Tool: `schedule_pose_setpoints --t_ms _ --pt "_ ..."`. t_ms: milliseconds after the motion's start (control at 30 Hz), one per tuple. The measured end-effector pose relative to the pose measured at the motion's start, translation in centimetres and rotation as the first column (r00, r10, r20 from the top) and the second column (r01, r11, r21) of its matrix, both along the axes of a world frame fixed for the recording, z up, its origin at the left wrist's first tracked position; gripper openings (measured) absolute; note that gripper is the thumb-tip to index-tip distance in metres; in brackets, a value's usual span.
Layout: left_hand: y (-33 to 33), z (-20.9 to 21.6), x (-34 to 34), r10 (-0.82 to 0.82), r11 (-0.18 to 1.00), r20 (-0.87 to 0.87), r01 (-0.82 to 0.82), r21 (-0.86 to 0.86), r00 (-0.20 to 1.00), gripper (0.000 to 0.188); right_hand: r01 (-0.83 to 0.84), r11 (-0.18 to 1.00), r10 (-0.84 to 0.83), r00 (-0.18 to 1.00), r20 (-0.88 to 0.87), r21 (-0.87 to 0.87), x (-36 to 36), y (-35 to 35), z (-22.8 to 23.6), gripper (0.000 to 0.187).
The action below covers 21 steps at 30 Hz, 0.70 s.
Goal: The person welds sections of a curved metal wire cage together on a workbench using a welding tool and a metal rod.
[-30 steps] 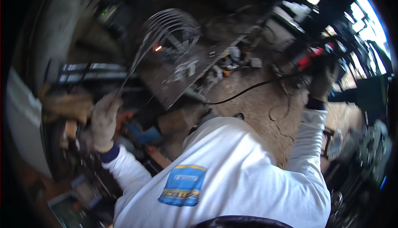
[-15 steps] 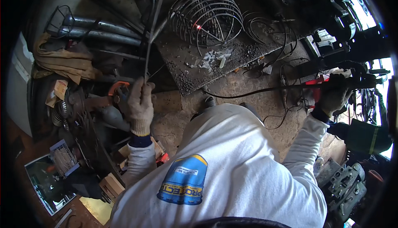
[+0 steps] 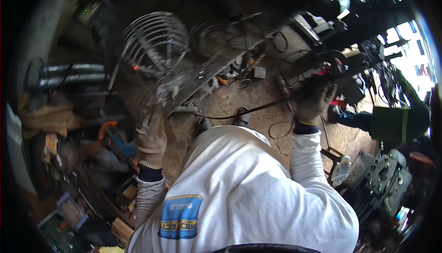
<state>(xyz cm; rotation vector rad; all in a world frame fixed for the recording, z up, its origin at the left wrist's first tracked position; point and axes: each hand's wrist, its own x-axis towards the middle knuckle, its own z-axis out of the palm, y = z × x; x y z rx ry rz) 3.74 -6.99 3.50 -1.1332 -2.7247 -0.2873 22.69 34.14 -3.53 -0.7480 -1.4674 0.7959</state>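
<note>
Both my hands wear pale work gloves. My left hand [image 3: 151, 145] is closed near the near corner of a dark metal table [image 3: 184, 94]. A blurred short length of thin metal rod [image 3: 150, 116] shows at its fingertips. My right hand [image 3: 315, 104] is closed around a black cable [image 3: 258, 113], which runs left across the floor toward the table's near edge. On the table stands a rounded cage of bent metal rods [image 3: 159, 39], with a small glowing red spot on its left side. Motion smears the cage and my left fingers.
Metal cylinders [image 3: 73, 75] and a brown cloth [image 3: 50, 119] lie at the left, above a blue and orange tool [image 3: 122, 143]. A greasy metal machine block [image 3: 389, 174] stands at right, below dark green cloth [image 3: 396, 124]. Loose wires [image 3: 276, 138] trail over the floor.
The whole view has shifted, carrying the cage and table left. My right hand has come inward with the cable. The long rod that stood up from my left hand now barely shows.
</note>
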Motion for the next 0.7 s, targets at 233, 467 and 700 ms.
schedule_pose_setpoints --t_ms 233,467,700 --pt "4.5 -3.4 -2.9 -0.005 0.997 0.039 0.002 0.072 0.999 0.039 -0.268 0.896 0.143 0.93 -0.339 -0.355 -0.3 1.7 1.2 0.039" --pt "7.0 -3.7 -4.2 0.108 0.989 -0.016 -0.109 -0.099 0.994 0.035 -0.251 0.884 0.256 0.966 -0.039 -0.395 1.2 2.2 1.6 0.049" --pt "5.9 -4.4 -3.6 0.085 0.991 -0.185 -0.102 -0.084 0.979 0.033 -0.387 0.758 0.058 0.841 0.538 0.524 -1.4 0.7 3.9 0.036"
